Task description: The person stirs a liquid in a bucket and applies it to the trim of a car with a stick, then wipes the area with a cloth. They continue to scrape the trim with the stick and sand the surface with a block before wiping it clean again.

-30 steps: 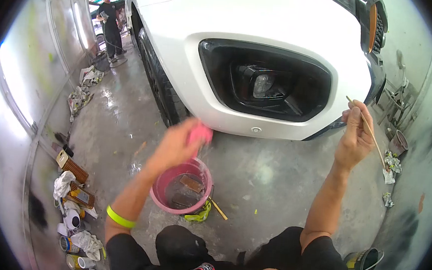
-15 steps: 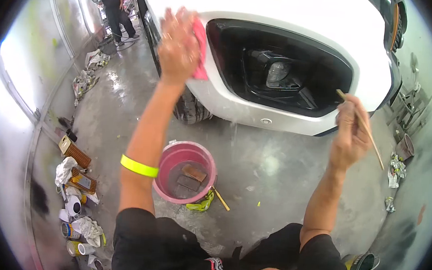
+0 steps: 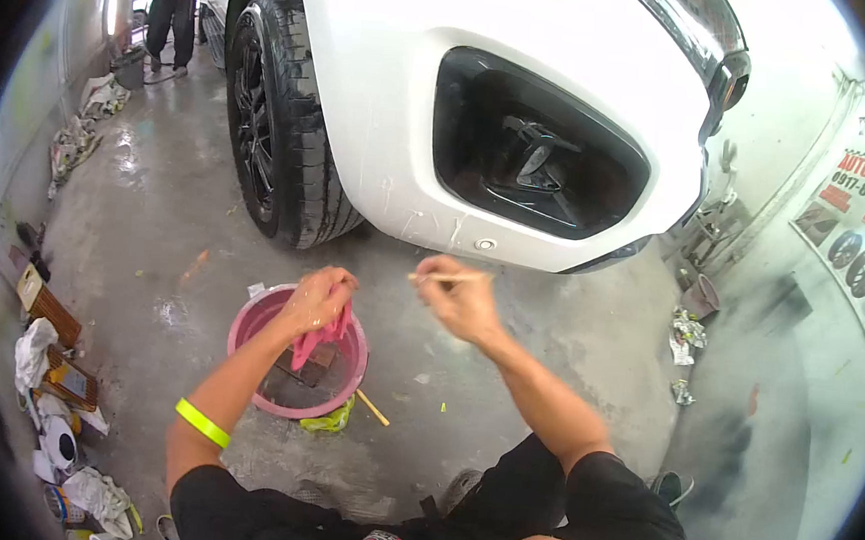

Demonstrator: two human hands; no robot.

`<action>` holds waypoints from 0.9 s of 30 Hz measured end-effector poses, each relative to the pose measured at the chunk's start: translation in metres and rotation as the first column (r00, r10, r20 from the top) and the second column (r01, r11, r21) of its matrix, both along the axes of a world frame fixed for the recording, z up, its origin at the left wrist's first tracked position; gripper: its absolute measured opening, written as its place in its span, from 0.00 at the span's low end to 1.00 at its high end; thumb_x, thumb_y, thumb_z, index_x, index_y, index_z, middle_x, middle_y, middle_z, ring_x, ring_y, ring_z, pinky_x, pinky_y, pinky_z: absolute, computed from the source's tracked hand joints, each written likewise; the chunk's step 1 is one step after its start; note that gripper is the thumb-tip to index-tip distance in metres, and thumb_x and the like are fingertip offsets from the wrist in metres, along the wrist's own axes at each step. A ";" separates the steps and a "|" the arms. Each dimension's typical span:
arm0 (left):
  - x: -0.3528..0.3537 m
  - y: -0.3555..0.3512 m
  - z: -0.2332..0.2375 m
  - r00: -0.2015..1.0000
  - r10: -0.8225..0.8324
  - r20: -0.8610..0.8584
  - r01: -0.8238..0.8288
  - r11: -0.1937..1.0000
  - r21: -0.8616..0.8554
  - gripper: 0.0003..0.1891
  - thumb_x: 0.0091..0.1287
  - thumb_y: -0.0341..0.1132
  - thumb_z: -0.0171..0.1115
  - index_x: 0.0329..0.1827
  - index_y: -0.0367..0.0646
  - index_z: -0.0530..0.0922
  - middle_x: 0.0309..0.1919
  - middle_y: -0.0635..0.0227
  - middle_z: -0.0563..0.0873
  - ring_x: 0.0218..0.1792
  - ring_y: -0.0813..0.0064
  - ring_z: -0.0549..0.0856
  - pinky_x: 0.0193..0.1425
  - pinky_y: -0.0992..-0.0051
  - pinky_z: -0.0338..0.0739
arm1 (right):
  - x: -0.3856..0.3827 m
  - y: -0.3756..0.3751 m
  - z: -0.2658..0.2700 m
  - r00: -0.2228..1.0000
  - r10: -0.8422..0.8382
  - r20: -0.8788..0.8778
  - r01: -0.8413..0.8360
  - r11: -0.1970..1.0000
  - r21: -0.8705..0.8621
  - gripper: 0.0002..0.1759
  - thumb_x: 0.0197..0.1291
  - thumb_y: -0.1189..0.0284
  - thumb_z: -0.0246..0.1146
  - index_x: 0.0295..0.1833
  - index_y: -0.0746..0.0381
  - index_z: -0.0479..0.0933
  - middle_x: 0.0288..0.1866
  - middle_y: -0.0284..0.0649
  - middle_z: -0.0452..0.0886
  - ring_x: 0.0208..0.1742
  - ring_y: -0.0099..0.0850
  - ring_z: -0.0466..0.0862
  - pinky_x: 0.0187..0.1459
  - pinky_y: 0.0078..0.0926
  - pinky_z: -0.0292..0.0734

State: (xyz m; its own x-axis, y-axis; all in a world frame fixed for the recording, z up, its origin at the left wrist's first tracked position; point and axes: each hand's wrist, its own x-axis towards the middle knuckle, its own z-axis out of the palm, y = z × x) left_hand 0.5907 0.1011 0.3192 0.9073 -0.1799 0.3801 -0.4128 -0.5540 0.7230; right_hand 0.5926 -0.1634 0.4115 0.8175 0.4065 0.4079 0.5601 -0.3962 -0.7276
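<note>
A bunched pink cloth [image 3: 325, 340] hangs from my left hand [image 3: 318, 300], whose fingers are closed on it over the pink basin [image 3: 239, 342]. Inside the basin, a brownish block and a darker one lie in murky water, partly hidden by the cloth. My right hand [image 3: 462, 300] pinches a thin wooden stick [image 3: 477, 276], held nearly level to the right of the basin. In front of me is the white car bumper [image 3: 388, 182], with wet streaks running down below its dark fog-light recess [image 3: 541, 147].
A car tyre [image 3: 305, 151] stands beyond the basin. Another stick [image 3: 373, 408] and a yellow-green bag [image 3: 330, 418] lie against the basin's foot. Cans, rags and brown-sided boxes [image 3: 53, 314] line the left wall. Another person [image 3: 174, 16] stands at the far left. Crumpled paper [image 3: 687, 333] lies to the right.
My left hand has come down from the bumper to above the basin, bringing the pink cloth. My right hand has moved left and lower with the stick. The view has shifted.
</note>
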 end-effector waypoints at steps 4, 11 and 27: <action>-0.044 -0.025 -0.010 0.996 -0.088 -0.032 0.081 0.980 -0.184 0.18 0.72 0.43 0.65 0.59 0.43 0.85 0.34 0.57 0.83 0.39 0.57 0.83 0.49 0.62 0.78 | -0.019 0.034 -0.041 0.973 0.016 -0.230 -0.028 0.998 -0.048 0.09 0.69 0.71 0.65 0.48 0.64 0.82 0.30 0.35 0.86 0.30 0.22 0.83 0.33 0.26 0.77; -0.060 -0.038 -0.017 0.998 -0.033 0.050 0.052 0.900 -0.432 0.11 0.72 0.41 0.68 0.45 0.43 0.90 0.39 0.64 0.85 0.41 0.68 0.83 0.49 0.65 0.77 | -0.030 0.028 -0.057 0.919 0.192 -0.345 -0.115 0.966 0.233 0.12 0.73 0.69 0.64 0.53 0.67 0.79 0.42 0.39 0.89 0.40 0.25 0.88 0.41 0.25 0.83; -0.066 -0.043 -0.001 0.999 -0.029 -0.023 0.005 0.709 -0.706 0.11 0.67 0.30 0.73 0.50 0.40 0.89 0.44 0.67 0.85 0.40 0.79 0.85 0.43 0.77 0.80 | -0.030 0.026 -0.038 0.718 0.361 -0.595 -0.016 0.863 0.504 0.11 0.77 0.71 0.59 0.58 0.64 0.74 0.49 0.47 0.88 0.51 0.33 0.88 0.50 0.33 0.84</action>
State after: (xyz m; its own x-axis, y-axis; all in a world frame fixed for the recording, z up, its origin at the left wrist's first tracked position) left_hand 0.5251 0.0579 0.3178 0.9198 0.1140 0.3754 -0.3883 0.1293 0.9124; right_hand 0.5625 -0.1373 0.3735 0.8643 0.5023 -0.0257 -0.0971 0.1166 -0.9884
